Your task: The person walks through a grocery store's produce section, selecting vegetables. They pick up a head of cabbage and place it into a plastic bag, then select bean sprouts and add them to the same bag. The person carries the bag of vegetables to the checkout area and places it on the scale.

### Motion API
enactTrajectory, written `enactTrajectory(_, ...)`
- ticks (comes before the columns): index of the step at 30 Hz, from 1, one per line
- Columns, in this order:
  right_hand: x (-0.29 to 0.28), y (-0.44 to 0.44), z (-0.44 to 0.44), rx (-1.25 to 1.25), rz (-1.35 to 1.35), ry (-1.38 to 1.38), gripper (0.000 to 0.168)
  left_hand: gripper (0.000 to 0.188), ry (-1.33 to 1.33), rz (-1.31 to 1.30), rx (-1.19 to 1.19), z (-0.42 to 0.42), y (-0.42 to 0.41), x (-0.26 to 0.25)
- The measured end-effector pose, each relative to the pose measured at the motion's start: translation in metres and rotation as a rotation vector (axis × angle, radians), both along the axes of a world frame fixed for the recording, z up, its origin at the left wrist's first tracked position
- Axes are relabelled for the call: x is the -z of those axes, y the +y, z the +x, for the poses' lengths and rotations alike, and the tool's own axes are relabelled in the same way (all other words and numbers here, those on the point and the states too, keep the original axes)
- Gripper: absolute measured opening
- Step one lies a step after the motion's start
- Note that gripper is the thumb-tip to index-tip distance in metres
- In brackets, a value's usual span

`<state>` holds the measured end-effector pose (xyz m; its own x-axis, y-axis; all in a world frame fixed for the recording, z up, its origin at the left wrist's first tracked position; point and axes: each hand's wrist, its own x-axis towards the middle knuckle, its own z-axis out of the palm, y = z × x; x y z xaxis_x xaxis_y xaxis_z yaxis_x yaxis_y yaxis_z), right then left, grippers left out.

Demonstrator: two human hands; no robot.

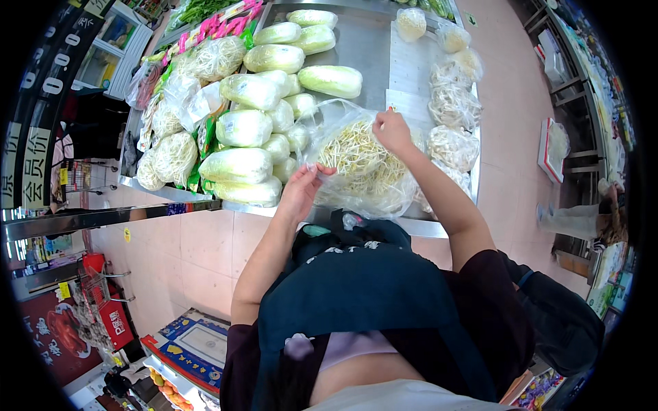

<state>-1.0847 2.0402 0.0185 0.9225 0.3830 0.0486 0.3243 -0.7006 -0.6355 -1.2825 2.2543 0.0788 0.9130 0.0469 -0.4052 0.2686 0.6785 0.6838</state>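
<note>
A large clear plastic bag of bean sprouts (360,154) lies with its mouth spread at the near edge of a metal display table (367,56). My left hand (304,186) pinches the bag's plastic edge at its left side, fingertips beside the sprouts. At the upper right of the sprouts is my right hand (391,129), curled closed over the bag's rim; what lies within its fingers is partly hidden. Wrapped napa cabbages (244,128) are stacked just left of the bag. To its right, bagged pale mushrooms (452,146) stand in a row along the table's edge.
Bags of white sprouts (175,154) lie at the table's left end. A metal rail (154,213) juts out at the left. Behind me on the left stands a box (198,344) above fruit. A person's dark sleeve (560,318) is close at my right. Shelves line the right aisle.
</note>
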Motion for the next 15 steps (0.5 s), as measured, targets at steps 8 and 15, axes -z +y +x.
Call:
enactTrajectory(8, -0.067, -0.03, -0.003, 0.122, 0.659, 0.753, 0.023, 0.009, 0.038, -0.289, -0.293, 0.001, 0.033, 0.024)
enactTrajectory(15, -0.089, -0.046, -0.004, 0.164, 0.609, 0.95, 0.02, 0.018, 0.098, -0.307, -0.363, 0.012, 0.032, 0.012)
